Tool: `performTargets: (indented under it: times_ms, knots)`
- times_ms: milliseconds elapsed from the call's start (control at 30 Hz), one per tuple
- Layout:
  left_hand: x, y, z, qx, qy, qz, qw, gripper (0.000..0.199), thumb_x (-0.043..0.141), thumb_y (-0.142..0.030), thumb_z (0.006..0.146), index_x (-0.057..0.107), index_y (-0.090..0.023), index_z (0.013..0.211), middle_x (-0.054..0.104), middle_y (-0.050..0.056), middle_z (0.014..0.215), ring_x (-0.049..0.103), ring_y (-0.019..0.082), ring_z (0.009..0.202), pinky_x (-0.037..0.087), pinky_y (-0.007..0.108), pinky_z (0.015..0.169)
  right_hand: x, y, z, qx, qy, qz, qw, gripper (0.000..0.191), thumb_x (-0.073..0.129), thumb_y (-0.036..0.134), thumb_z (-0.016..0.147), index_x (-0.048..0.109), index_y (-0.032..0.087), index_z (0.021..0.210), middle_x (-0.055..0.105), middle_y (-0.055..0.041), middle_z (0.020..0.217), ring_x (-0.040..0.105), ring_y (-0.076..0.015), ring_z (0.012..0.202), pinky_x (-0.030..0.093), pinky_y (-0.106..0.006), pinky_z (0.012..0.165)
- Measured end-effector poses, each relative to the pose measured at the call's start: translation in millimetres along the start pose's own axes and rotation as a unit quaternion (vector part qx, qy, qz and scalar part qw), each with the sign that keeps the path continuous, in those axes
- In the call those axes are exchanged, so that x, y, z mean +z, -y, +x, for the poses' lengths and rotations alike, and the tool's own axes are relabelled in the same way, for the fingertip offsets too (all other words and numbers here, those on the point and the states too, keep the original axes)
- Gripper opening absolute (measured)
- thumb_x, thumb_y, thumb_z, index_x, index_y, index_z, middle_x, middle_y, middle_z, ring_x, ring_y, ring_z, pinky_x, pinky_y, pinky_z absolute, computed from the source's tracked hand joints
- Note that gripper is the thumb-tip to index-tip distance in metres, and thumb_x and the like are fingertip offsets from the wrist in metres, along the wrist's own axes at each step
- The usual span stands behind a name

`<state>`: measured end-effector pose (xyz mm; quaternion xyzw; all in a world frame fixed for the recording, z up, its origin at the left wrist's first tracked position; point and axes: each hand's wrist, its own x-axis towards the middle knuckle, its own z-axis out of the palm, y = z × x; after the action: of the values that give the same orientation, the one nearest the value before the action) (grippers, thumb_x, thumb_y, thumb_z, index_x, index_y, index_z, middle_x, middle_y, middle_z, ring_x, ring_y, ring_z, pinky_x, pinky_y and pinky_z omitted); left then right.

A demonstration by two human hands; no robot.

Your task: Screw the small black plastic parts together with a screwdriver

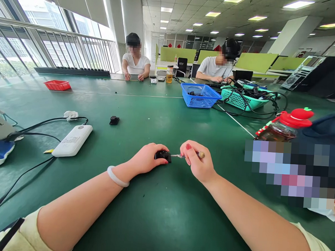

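My left hand (pixel 150 157) is closed around a small black block-like part (pixel 162 155), pinning it on the green table (pixel 156 215) between thumb and fingers. Its exact kind is too small to make out. In my right hand (pixel 198 161) is a slim tool with a thin metal shaft (pixel 176 155) and a rounded tan handle end (pixel 201 155). The shaft points left, and its tip meets the right side of the black part; whether it goes inside cannot be seen. Farther up the table lies another small black part (pixel 114 120), apart from both hands.
On the left are a white power bank (pixel 73 140) and black cables (pixel 19 182). A red tray (pixel 57 85), a blue basket (pixel 200 96) and a green basket of cables (pixel 243 100) stand farther back. A red-lidded jar (pixel 283 127) is at right. Two people sit across the table.
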<state>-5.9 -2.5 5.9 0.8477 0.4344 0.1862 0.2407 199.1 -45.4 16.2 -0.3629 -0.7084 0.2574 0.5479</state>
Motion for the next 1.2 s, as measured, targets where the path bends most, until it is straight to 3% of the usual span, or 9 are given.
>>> performTargets:
  times_ms: [233, 500, 700, 967, 1067, 1200]
  knots:
    - [0.8, 1, -1, -0.001, -0.002, 0.002, 1.0, 0.033, 0.068, -0.04, 0.082, 0.067, -0.027, 0.112, 0.071, 0.003, 0.106, 0.063, 0.024, 0.1, 0.05, 0.037, 0.09, 2, 6, -1, -0.065, -0.002, 0.005, 0.998, 0.043, 0.041, 0.037, 0.101, 0.047, 0.021, 0.061, 0.048, 0.0003, 0.059, 0.046, -0.013, 0.056, 0.04, -0.029, 0.056]
    - [-0.8, -2, -1, 0.011, -0.003, -0.004, 1.0, 0.029, 0.067, -0.038, 0.084, 0.067, -0.026, 0.11, 0.071, 0.002, 0.108, 0.063, 0.023, 0.1, 0.049, 0.036, 0.09, 4, 10, -4, -0.165, 0.064, -0.026, 0.984, 0.031, 0.042, 0.024, 0.098, 0.048, 0.021, 0.068, 0.052, -0.0014, 0.065, 0.051, -0.0138, 0.062, 0.045, -0.027, 0.058]
    - [-1.7, -5, -2, 0.007, -0.003, -0.004, 1.0, 0.027, 0.065, -0.033, 0.084, 0.067, -0.025, 0.109, 0.072, 0.002, 0.107, 0.063, 0.023, 0.1, 0.049, 0.036, 0.091, 7, 13, -4, -0.188, 0.109, -0.062, 0.974, 0.032, 0.041, 0.026, 0.098, 0.042, 0.022, 0.066, 0.051, -0.0018, 0.065, 0.051, -0.0134, 0.061, 0.044, -0.027, 0.056]
    - [-1.0, -3, -1, 0.002, -0.003, -0.007, 1.0, 0.03, 0.064, -0.031, 0.082, 0.067, -0.025, 0.111, 0.072, 0.002, 0.109, 0.063, 0.023, 0.101, 0.05, 0.037, 0.093, 6, 12, -6, -0.197, 0.12, -0.085, 0.969, 0.031, 0.04, 0.025, 0.097, 0.04, 0.022, 0.066, 0.052, -0.0023, 0.066, 0.05, -0.0136, 0.061, 0.042, -0.026, 0.055]
    - [-0.3, -2, -1, 0.005, -0.007, -0.01, 1.0, 0.03, 0.063, -0.032, 0.082, 0.067, -0.025, 0.111, 0.072, 0.002, 0.11, 0.063, 0.023, 0.102, 0.05, 0.038, 0.094, 8, 14, -7, -0.224, 0.146, -0.136, 0.954, 0.031, 0.041, 0.024, 0.096, 0.04, 0.022, 0.065, 0.051, -0.0011, 0.065, 0.046, -0.0124, 0.058, 0.038, -0.025, 0.053]
    - [1.0, -1, -1, -0.002, -0.011, -0.007, 1.0, 0.031, 0.063, -0.028, 0.081, 0.068, -0.025, 0.111, 0.071, 0.003, 0.11, 0.063, 0.023, 0.102, 0.05, 0.039, 0.095, 16, 17, -11, -0.318, 0.182, -0.224, 0.903, 0.029, 0.044, 0.024, 0.094, 0.048, 0.021, 0.065, 0.049, 0.0015, 0.062, 0.04, -0.0113, 0.054, 0.034, -0.025, 0.052]
